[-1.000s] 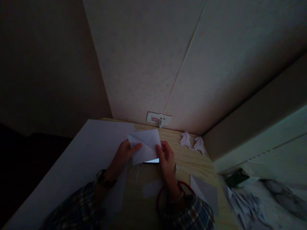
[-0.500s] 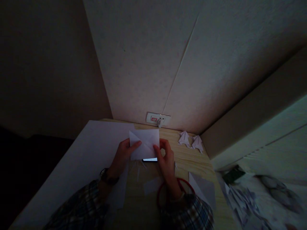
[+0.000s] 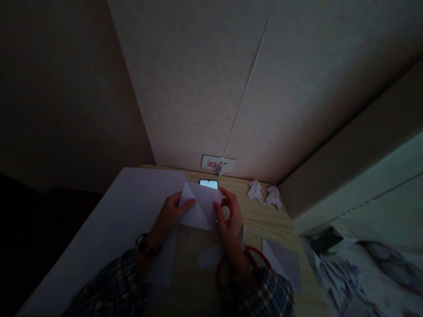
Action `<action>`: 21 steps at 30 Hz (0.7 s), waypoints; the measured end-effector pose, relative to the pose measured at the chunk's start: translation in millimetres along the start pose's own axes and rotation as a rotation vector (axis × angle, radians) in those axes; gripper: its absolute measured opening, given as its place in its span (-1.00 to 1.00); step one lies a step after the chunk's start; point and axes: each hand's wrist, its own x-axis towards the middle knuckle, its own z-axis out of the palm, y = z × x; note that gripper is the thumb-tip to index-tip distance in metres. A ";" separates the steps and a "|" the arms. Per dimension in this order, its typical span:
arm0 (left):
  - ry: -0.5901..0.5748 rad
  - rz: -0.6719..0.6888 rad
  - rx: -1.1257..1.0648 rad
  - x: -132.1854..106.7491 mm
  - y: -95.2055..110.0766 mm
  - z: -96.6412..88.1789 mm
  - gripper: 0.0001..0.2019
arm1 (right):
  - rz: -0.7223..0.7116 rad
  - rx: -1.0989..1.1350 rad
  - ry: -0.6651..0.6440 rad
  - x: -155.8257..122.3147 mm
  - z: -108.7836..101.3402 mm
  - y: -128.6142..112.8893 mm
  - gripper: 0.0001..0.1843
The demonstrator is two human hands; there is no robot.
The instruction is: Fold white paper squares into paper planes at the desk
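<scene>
Left hand (image 3: 171, 211) and right hand (image 3: 232, 215) pinching paper (image 3: 204, 204), lower centre; one corner points frame-top; long axis unclear!

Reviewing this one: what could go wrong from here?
The folded paper held between the left hand and right hand hides part of the lit phone, so its screen may be hard to read. Red-handled scissors lie partly hidden behind the right forearm, which might nudge them.

Your folded paper (image 3: 202, 207) hid much of the phone (image 3: 209, 184), your right forearm (image 3: 239, 257) partly covered the red scissors (image 3: 263, 256), and the bottom edge cut off your sleeves (image 3: 264, 297)
</scene>
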 end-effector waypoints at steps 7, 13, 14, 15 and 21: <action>0.009 -0.010 -0.112 -4.4 6.3 -0.4 -0.62 | 0.169 0.160 -0.024 -2.1 0.4 -1.7 -0.71; -0.089 -0.058 -0.277 -9.0 9.9 -2.5 -0.43 | 0.345 0.364 0.054 -0.7 3.4 0.8 -0.67; -0.111 -0.051 -0.289 -9.6 10.0 -1.7 -0.41 | 0.353 0.371 0.077 0.2 3.4 0.8 -0.67; -0.139 -0.040 -0.289 -10.1 9.9 -0.5 -0.40 | 0.355 0.380 0.099 0.9 3.4 0.7 -0.66; -0.061 -0.024 -0.158 -5.5 3.5 7.0 -0.60 | 0.371 0.416 0.081 0.6 4.3 -0.3 -0.61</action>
